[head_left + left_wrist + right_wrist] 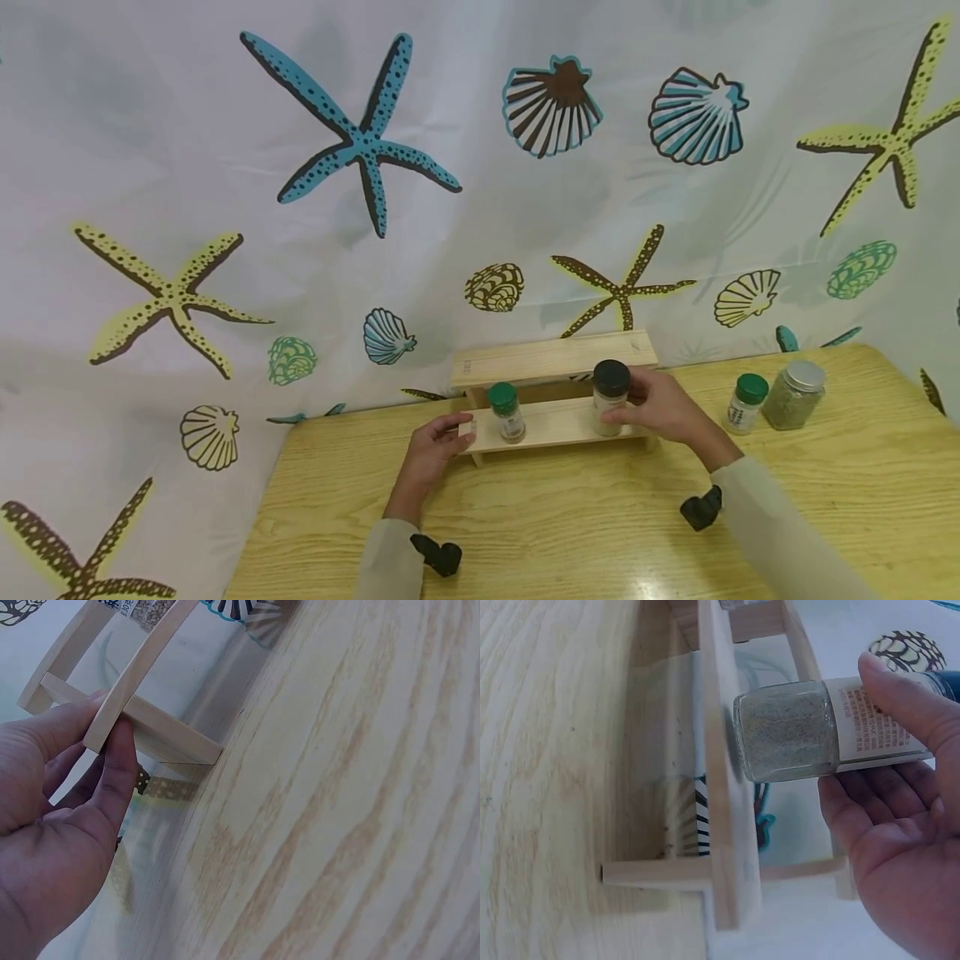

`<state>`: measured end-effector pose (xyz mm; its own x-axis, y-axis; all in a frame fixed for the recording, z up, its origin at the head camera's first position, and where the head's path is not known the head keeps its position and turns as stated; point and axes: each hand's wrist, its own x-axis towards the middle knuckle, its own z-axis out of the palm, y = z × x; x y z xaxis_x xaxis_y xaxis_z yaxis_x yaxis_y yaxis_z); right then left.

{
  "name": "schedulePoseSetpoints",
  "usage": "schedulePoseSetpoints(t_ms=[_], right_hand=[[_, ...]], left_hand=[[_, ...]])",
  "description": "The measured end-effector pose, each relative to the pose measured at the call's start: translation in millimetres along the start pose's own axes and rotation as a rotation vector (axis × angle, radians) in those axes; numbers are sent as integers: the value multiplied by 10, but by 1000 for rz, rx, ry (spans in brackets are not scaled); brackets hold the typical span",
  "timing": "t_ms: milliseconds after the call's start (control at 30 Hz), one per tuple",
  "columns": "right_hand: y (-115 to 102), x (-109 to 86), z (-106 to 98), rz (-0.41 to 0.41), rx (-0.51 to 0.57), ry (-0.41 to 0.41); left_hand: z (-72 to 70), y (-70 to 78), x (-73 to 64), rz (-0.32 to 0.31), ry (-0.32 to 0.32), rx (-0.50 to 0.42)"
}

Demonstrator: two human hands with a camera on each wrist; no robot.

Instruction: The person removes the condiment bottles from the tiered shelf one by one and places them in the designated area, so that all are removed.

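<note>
A two-tier wooden rack (558,423) stands against the back of the table. My left hand (431,450) pinches the left end of its lower shelf between thumb and fingers, as the left wrist view shows close up. My right hand (663,406) grips a black-capped glass spice jar (609,400) at the right part of that shelf. In the right wrist view the jar (787,731) holds a greyish powder, and its base is right at the shelf board (731,787). A green-capped spice jar (510,421) stands upright on the shelf's left part.
To the right on the wooden table (570,517) stand another green-capped jar (745,408) and a wider silver-lidded jar (793,400) of dried contents. A white cloth (465,217) printed with starfish and shells hangs right behind the rack.
</note>
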<state>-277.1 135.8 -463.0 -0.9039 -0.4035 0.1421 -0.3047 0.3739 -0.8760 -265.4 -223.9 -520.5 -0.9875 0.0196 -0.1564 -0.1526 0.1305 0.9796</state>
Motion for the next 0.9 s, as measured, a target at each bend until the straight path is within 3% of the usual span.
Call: schedulePoseSetpoints(t_ms=[533,767,900], right_hand=[[-86,-468,-560,29,-97,106],[11,-725,-747,40,-104,157],[101,-877,-850,57,-147,189]], left_hand=[[0,0,16,-4,11,-4],[34,199,-132,10,-14,7],[40,218,-145,3,-9,13]])
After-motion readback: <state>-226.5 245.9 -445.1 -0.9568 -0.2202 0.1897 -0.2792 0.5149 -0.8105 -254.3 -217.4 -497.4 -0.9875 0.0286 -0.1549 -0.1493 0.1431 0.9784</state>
